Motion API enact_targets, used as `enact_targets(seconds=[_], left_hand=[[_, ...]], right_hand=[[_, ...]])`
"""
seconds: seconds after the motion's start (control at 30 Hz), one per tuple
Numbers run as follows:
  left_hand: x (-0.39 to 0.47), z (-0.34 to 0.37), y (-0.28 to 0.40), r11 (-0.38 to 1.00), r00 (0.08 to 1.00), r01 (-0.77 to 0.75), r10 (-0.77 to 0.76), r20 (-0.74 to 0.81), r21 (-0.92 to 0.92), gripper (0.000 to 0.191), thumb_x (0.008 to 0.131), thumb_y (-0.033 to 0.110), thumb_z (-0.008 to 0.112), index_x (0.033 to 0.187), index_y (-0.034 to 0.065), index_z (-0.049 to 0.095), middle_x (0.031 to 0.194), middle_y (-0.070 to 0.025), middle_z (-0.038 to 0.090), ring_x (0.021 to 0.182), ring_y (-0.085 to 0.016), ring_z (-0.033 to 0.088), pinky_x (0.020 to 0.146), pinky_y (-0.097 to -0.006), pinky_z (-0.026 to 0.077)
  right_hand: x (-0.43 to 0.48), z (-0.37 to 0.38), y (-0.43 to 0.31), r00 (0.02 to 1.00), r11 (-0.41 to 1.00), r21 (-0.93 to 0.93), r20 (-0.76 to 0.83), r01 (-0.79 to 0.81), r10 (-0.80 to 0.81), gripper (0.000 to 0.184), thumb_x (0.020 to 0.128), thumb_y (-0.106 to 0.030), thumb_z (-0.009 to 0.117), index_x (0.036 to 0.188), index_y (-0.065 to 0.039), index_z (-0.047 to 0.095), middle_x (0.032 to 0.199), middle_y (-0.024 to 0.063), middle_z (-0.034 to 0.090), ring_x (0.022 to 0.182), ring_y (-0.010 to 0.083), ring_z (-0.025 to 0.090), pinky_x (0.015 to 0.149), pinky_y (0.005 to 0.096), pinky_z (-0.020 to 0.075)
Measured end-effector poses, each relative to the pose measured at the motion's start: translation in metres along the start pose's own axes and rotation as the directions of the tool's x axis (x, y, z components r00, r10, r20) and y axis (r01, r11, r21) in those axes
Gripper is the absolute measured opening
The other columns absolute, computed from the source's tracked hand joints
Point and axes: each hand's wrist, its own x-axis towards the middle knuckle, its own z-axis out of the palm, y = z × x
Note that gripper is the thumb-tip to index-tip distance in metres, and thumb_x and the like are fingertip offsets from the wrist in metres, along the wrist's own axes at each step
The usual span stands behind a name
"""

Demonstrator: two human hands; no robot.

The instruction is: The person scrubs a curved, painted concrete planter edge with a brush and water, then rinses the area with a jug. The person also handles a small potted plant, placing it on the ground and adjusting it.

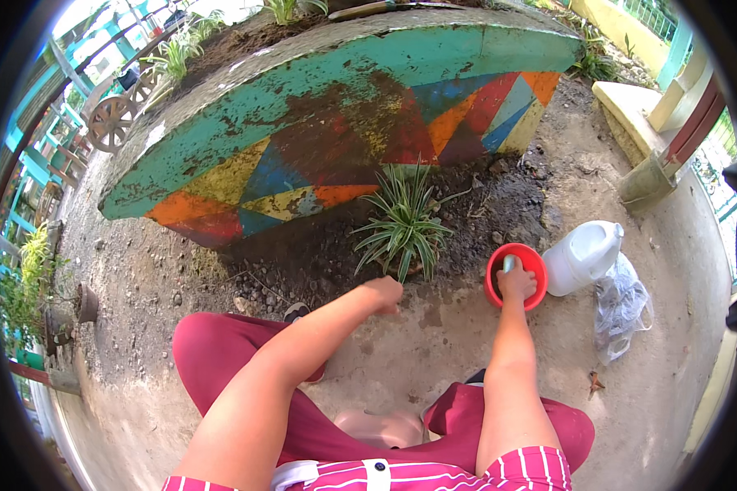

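My right hand (517, 282) reaches into a red plastic bucket (491, 294) on the concrete, its fingers closed around a small pale, shiny object (510, 264). What that object is, and the rest of it, cannot be made out. My left hand (386, 294) hangs bent at the wrist just in front of a spider plant (408, 227) with striped leaves. Its fingers curl under, so whether they hold anything is hidden. The plant stands at the edge of dark, wet soil (503, 190) below a painted planter wall.
Right of the bucket are a white plastic jug (583, 258) and a clear plastic bag (620, 307). The concrete planter (344, 123), painted in coloured triangles, rises ahead. A pinkish low stool (381, 428) shows between my legs. A dry leaf (596, 383) lies on the floor.
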Motion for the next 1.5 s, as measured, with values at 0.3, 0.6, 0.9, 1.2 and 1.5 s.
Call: enact_targets(seconds=[0.3, 0.6, 0.9, 1.2, 1.5], left_hand=[[0.015, -0.008, -0.004, 0.989, 0.986, -0.040, 0.016, -0.166, -0.143, 0.039, 0.079, 0.030, 0.065, 0.100, -0.0017, 0.060, 0.102, -0.0198, 0.061, 0.098, -0.035, 0.058, 0.080, -0.0419, 0.048], [0.057, -0.033, 0.046, 0.935, 0.655, -0.279, 0.351, -0.669, 0.217, 0.025, 0.076, 0.027, 0.063, 0.090, 0.0063, 0.062, 0.095, -0.0115, 0.059, 0.101, -0.029, 0.053, 0.088, -0.0452, 0.038], [0.156, -0.108, 0.001, 0.935, 0.519, 0.205, 0.148, -0.842, 0.291, 0.049, 0.081, 0.045, 0.056, 0.111, 0.0065, 0.058, 0.118, -0.0179, 0.052, 0.126, -0.034, 0.033, 0.103, -0.0574, 0.015], [0.175, -0.105, 0.038, 0.944, 0.965, 0.210, -0.157, -0.210, 0.254, 0.064, 0.083, 0.051, 0.051, 0.130, 0.0077, 0.044, 0.127, -0.0151, 0.048, 0.131, -0.035, 0.025, 0.104, -0.0620, 0.004], [0.168, -0.083, 0.003, 0.978, 0.955, -0.191, 0.204, -0.217, 0.081, 0.035, 0.080, 0.029, 0.063, 0.112, 0.0165, 0.057, 0.106, -0.0034, 0.060, 0.107, -0.025, 0.051, 0.101, -0.0652, 0.010]], right_hand=[[-0.037, -0.104, -0.056, 0.921, 0.902, 0.200, 0.004, 0.382, -0.391, 0.053, 0.067, -0.040, 0.069, 0.116, -0.022, 0.059, 0.116, 0.0160, 0.056, 0.106, 0.0303, 0.055, 0.089, 0.0392, 0.0444], [-0.006, -0.071, -0.049, 0.897, 0.773, 0.470, -0.115, 0.427, -0.426, 0.047, 0.072, -0.037, 0.063, 0.111, -0.011, 0.061, 0.106, 0.0183, 0.061, 0.099, 0.0334, 0.058, 0.085, 0.0392, 0.0447], [0.036, -0.019, 0.016, 0.984, 0.979, 0.122, 0.098, -0.161, 0.150, 0.064, 0.070, -0.031, 0.068, 0.121, -0.005, 0.039, 0.123, 0.0244, 0.046, 0.108, 0.0405, 0.051, 0.088, 0.0439, 0.0438], [0.035, -0.058, 0.010, 0.961, 1.000, -0.010, 0.277, 0.021, -0.018, 0.049, 0.055, -0.025, 0.077, 0.099, -0.008, 0.065, 0.105, 0.0160, 0.063, 0.099, 0.0299, 0.060, 0.082, 0.0373, 0.0497], [0.045, -0.067, -0.048, 0.844, 0.648, 0.626, -0.031, 0.433, -0.535, 0.054, 0.056, -0.023, 0.077, 0.106, -0.010, 0.061, 0.101, 0.0171, 0.063, 0.093, 0.0329, 0.061, 0.081, 0.0380, 0.0473]])
